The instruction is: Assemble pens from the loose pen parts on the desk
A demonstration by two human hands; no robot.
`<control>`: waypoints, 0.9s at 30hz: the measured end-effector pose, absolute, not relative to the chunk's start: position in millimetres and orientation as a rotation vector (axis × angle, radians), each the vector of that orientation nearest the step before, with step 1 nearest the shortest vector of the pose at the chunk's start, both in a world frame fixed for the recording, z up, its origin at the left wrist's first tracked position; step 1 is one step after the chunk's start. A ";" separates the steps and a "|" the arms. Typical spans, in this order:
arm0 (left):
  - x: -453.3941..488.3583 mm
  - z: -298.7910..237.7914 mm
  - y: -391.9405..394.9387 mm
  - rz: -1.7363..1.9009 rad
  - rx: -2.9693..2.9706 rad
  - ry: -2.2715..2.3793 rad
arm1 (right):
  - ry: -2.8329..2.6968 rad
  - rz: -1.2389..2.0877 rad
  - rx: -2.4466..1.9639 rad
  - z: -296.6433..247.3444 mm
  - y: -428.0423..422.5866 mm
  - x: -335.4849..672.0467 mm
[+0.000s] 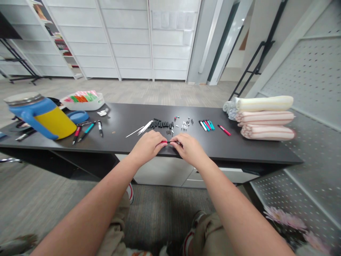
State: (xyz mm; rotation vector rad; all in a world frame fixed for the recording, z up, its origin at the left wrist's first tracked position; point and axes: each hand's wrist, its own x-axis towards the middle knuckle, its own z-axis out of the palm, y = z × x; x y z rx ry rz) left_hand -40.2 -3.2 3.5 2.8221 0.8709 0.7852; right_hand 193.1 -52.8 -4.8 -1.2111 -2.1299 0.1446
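Note:
My left hand point(151, 143) and my right hand point(188, 146) meet near the table's front edge, both closed on one ballpoint pen point(168, 142). My left fingers pinch its red barrel, and my right fingers grip its black section, with much of the pen hidden. Just beyond my left hand lie white ink refills point(145, 127) and several black grip pieces point(161, 123). Small dark springs point(168, 132) sit right in front of my fingers. Past my right hand are silvery pen tips point(184, 125). Farther right is a row of coloured barrels point(206, 125), with one red barrel point(224, 130) apart.
A blue and yellow mug point(50, 119) stands on the left of the dark table point(128, 113), with whole pens point(86, 131) beside it. Behind it is a white basket point(87, 104) of colourful packets. Rolled towels point(266, 119) are stacked at the right end.

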 end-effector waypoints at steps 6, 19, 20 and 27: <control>-40.5 4.7 -3.9 0.787 2.797 0.888 | -2.076 0.170 -1.199 -6.0 -52.7 193.6; -40.3 6.4 26.1 0.906 2.423 1.539 | -1.869 0.169 -1.222 0.0 -54.8 194.5; -37.2 6.5 32.7 0.876 2.427 1.581 | -1.861 0.159 -1.226 -0.3 -54.7 194.4; -11.4 7.8 60.5 0.568 2.569 1.737 | -1.861 0.134 -1.252 -3.1 -53.2 194.9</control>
